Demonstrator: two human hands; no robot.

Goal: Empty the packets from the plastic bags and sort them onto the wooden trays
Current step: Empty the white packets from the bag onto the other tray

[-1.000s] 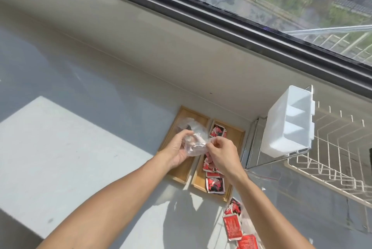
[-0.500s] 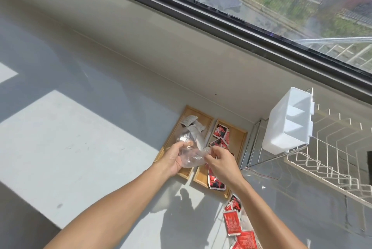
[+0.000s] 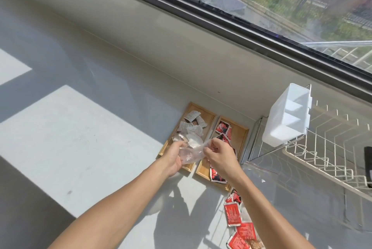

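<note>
Both hands, left hand point(image 3: 174, 158) and right hand point(image 3: 220, 157), hold a closed grip on the clear plastic bag point(image 3: 190, 153) above the left wooden tray point(image 3: 209, 117) of white packets point(image 3: 192, 128); emptying appears done, so discarding the bag likely follows.

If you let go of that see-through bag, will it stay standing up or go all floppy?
Probably floppy: the clear plastic bag is crumpled between the left hand and right hand. It looks thin and nearly empty, so likely very light, maybe slippery.
</note>
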